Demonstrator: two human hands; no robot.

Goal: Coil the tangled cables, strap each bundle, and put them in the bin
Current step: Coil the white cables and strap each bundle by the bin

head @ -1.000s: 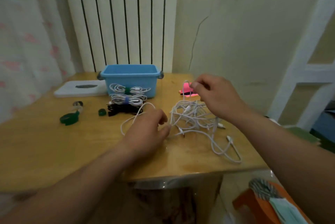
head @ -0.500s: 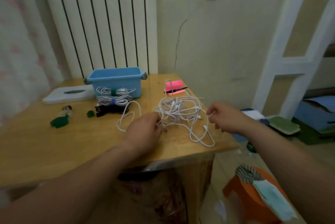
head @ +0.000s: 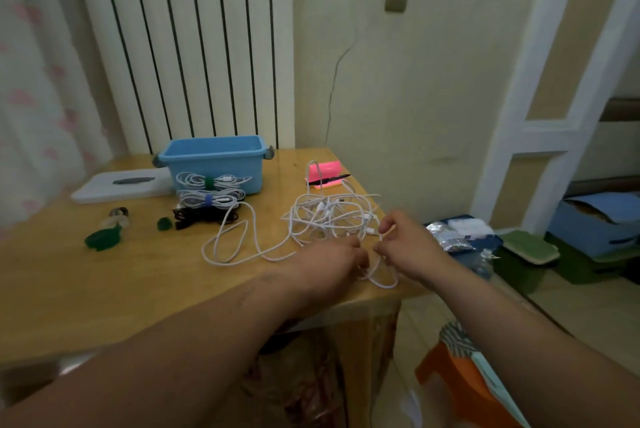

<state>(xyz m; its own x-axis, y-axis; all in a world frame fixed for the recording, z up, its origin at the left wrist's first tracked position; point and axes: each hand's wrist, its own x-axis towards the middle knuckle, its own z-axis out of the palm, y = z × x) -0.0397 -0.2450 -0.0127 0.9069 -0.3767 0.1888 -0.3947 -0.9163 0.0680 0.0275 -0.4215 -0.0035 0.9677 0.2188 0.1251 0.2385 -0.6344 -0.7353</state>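
Head camera view, looking down at a wooden table [head: 104, 289]. A tangle of white cables [head: 329, 216] lies near the table's right edge. Both hands meet at its near side. The left hand [head: 329, 259] curls its fingers around a strand, and the right hand [head: 407, 244] pinches the cable between thumb and forefinger, with a small loop hanging between them. Three strapped bundles [head: 209, 199] lie just in front of the blue bin [head: 214, 159], farther back.
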